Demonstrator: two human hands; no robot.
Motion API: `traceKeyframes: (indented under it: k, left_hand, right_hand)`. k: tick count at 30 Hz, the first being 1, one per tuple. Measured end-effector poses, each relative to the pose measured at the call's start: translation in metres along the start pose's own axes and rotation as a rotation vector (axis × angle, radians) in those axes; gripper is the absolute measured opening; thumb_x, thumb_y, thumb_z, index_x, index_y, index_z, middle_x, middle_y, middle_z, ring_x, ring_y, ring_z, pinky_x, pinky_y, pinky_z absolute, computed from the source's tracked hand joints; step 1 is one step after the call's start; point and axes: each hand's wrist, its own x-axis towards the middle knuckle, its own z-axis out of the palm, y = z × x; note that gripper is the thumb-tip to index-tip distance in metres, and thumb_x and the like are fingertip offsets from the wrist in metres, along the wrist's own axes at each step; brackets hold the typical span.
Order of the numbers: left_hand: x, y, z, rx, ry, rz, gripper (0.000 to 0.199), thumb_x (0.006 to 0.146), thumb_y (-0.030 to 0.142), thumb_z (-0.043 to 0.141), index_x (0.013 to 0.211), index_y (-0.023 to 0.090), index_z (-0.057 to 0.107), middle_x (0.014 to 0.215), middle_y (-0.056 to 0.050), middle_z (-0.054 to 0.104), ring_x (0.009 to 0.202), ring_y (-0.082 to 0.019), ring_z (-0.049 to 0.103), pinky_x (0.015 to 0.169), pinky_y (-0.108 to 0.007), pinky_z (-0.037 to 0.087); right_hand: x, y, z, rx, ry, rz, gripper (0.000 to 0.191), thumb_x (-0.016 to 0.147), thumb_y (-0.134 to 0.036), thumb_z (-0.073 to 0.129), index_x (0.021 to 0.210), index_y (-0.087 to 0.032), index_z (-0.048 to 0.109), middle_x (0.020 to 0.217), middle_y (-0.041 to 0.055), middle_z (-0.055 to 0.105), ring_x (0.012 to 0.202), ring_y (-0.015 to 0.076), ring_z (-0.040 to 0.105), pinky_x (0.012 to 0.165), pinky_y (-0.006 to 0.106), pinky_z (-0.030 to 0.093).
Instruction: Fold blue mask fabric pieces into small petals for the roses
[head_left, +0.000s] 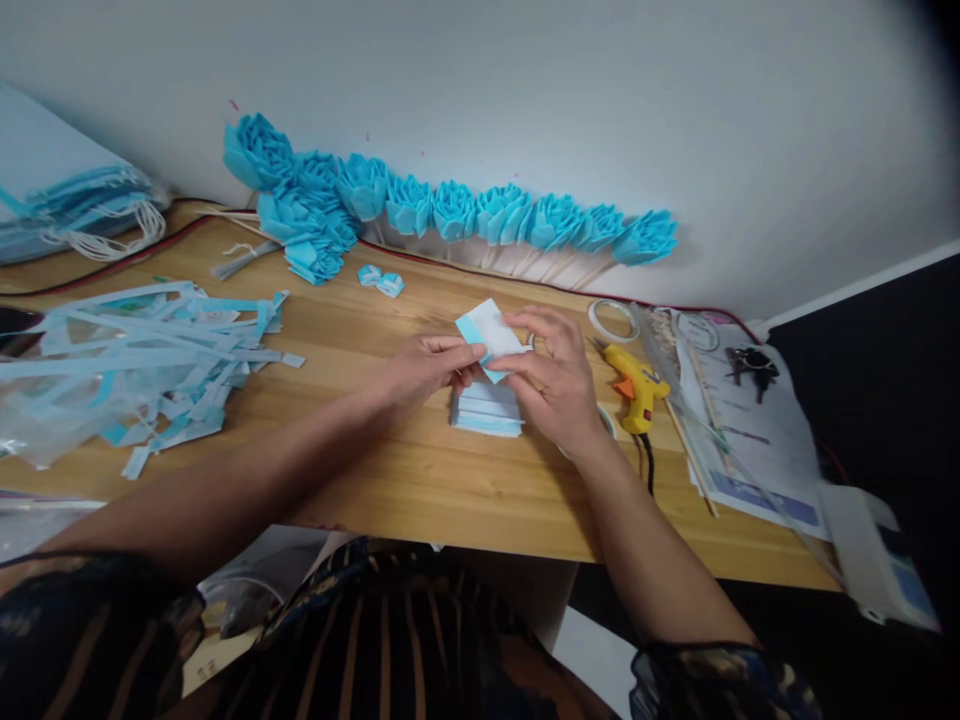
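Between my two hands is a small white sheet [491, 330] with a light-blue strip along its left side, held tilted above the table. My left hand [431, 368] pinches its lower left part, thumb on top. The fingers and thumb of my right hand [555, 375] grip its right edge. Just below lies a stack of pale blue-and-white cut sheets [486, 412], partly covered by the hands. Two small folded blue-and-white pieces [381, 281] rest on the table farther back. Part of a tape roll shows behind my right hand.
Blue flowers on sticks [454, 210] lean along the wall. Cut strips and plastic [172, 350] are heaped at left, near a stack of blue sheets [90, 205]. At right are a yellow glue gun [636, 390], a tape roll [613, 320], papers [765, 430] and keys [752, 368].
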Motion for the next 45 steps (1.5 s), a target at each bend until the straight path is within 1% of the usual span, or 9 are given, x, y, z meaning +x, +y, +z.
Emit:
traceKeyframes:
  k: [5,9,12,15,18,28,35,40,45]
  left_hand:
    - [0.002,-0.003,-0.005,0.098,0.058,0.068,0.027,0.079,0.035,0.074,0.063,0.014,0.066,0.060,-0.001,0.061,0.056,-0.009,0.054,0.056,-0.023,0.043]
    - [0.001,-0.003,-0.007,0.270,0.088,0.156,0.030,0.079,0.038,0.072,0.061,0.015,0.065,0.058,0.001,0.059,0.055,-0.008,0.052,0.056,-0.023,0.041]
    - [-0.001,-0.001,-0.005,0.319,0.068,0.173,0.030,0.079,0.039,0.071,0.062,0.016,0.065,0.058,0.002,0.059,0.055,-0.008,0.051,0.056,-0.023,0.040]
    - [-0.003,0.000,-0.004,0.346,0.055,0.159,0.032,0.078,0.044,0.073,0.062,0.016,0.066,0.057,0.002,0.059,0.055,-0.009,0.052,0.055,-0.023,0.041]
    - [-0.003,-0.001,-0.004,0.369,0.060,0.151,0.036,0.076,0.050,0.074,0.064,0.017,0.068,0.058,0.001,0.060,0.056,-0.010,0.053,0.055,-0.023,0.042]
    - [-0.002,-0.003,-0.006,0.379,0.084,0.158,0.035,0.078,0.050,0.072,0.066,0.017,0.071,0.059,-0.001,0.061,0.057,-0.011,0.054,0.056,-0.025,0.043]
    - [-0.003,0.002,-0.002,0.435,0.036,0.176,0.030,0.075,0.046,0.073,0.071,0.017,0.071,0.059,0.002,0.059,0.057,-0.010,0.050,0.054,-0.023,0.039]
    - [-0.002,0.002,-0.003,0.408,0.048,0.211,0.024,0.076,0.039,0.071,0.068,0.016,0.067,0.058,0.004,0.055,0.056,-0.008,0.045,0.054,-0.022,0.035]
    - [-0.002,0.003,-0.003,0.356,0.087,0.230,0.021,0.078,0.036,0.069,0.071,0.017,0.067,0.061,0.004,0.056,0.056,-0.008,0.045,0.056,-0.022,0.038]
  right_hand:
    - [-0.001,-0.002,0.001,0.049,0.013,0.097,0.014,0.089,-0.022,0.069,0.092,-0.033,0.076,0.130,0.0010,0.065,0.125,0.0273,0.056,0.104,0.054,0.046]
    - [-0.003,-0.007,0.005,0.206,0.037,0.312,0.007,0.088,-0.026,0.069,0.090,-0.029,0.076,0.129,0.0031,0.066,0.121,0.0254,0.060,0.101,0.049,0.049]
    - [-0.004,-0.009,0.009,0.439,0.064,0.509,0.005,0.086,-0.030,0.072,0.086,-0.026,0.073,0.124,0.0036,0.069,0.115,0.0227,0.064,0.100,0.044,0.050]
    - [-0.004,-0.009,0.012,0.650,0.049,0.696,0.014,0.082,-0.036,0.074,0.084,-0.024,0.069,0.108,0.0027,0.074,0.099,0.0190,0.068,0.088,0.035,0.054]
    - [-0.003,-0.009,0.012,0.705,0.060,0.796,0.019,0.078,-0.039,0.077,0.085,-0.022,0.069,0.085,-0.0007,0.071,0.079,0.0143,0.063,0.073,0.028,0.051]
    - [0.000,-0.011,0.012,0.671,0.104,0.827,0.019,0.076,-0.037,0.075,0.081,-0.021,0.064,0.079,-0.0012,0.066,0.074,0.0132,0.058,0.068,0.027,0.047]
    - [-0.003,-0.008,0.015,0.719,0.106,0.813,0.038,0.078,-0.038,0.075,0.110,-0.023,0.062,0.083,-0.0023,0.067,0.073,0.0127,0.059,0.067,0.027,0.048]
    - [-0.004,-0.008,0.016,0.746,0.095,0.789,0.043,0.079,-0.036,0.075,0.118,-0.024,0.062,0.083,-0.0019,0.067,0.075,0.0132,0.060,0.069,0.027,0.048]
    - [-0.003,-0.011,0.017,0.778,-0.016,0.782,0.045,0.078,-0.039,0.075,0.118,-0.024,0.061,0.082,-0.0018,0.064,0.075,0.0150,0.059,0.067,0.028,0.048]
